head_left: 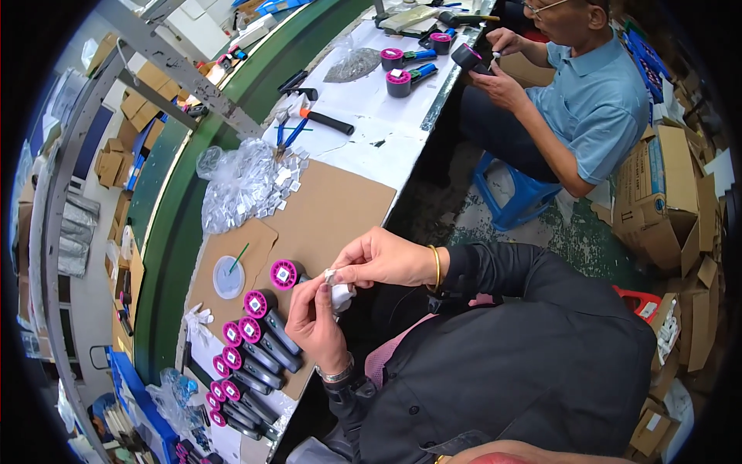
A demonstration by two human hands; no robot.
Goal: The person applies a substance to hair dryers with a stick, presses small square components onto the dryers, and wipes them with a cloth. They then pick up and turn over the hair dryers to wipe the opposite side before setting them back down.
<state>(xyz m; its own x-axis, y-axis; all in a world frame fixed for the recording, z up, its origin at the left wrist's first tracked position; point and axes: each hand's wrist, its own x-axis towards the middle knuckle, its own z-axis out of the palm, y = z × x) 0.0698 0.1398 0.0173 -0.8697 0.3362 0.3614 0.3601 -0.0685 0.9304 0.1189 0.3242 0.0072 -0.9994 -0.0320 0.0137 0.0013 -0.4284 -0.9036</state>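
Note:
Fingertips of my left hand and my right hand meet in a pinch on a small white piece. Its exact kind is too small to make out. Just below it, a crumpled white thing shows at my left fingers. Beside my hands, on brown cardboard, lies a device with a round magenta head and a white square on its face. Several like it, with dark grey handles, lie in a row to the left and nearer. A round white dish with a green stick stands beyond them.
A plastic bag spills small white squares near blue-handled pliers and a hammer. A white glove lies left. At the far right a co-worker sits on a blue stool, holding a similar device. Cardboard boxes stand behind.

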